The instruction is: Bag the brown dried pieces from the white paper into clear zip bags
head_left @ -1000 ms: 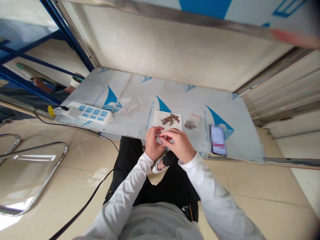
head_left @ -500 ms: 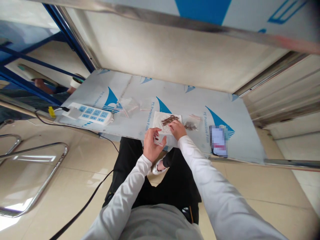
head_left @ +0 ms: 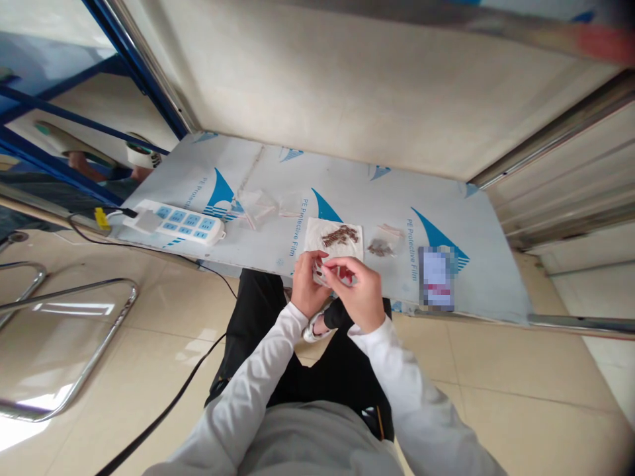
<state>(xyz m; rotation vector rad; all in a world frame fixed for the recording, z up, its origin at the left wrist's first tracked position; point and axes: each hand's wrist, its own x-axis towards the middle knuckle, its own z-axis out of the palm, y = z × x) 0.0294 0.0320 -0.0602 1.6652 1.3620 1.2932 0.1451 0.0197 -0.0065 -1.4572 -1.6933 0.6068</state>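
1 left hand [head_left: 307,292] cups clear plastic [head_left: 321,276], right hand [head_left: 363,292] pinching alongside.

Long pale sleeves [head_left: 258,370], black trousers [head_left: 347,373]

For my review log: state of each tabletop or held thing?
White power strip with blue sockets: flat, adapter plugged in
Small brown pieces: heaped on square white sheet
Clear plastic bag beside sheet: brown pieces inside
Clear plastic bags by strip: loose
Dark rectangular phone: face up
Small clear plastic bag: in left hand, right hand at it
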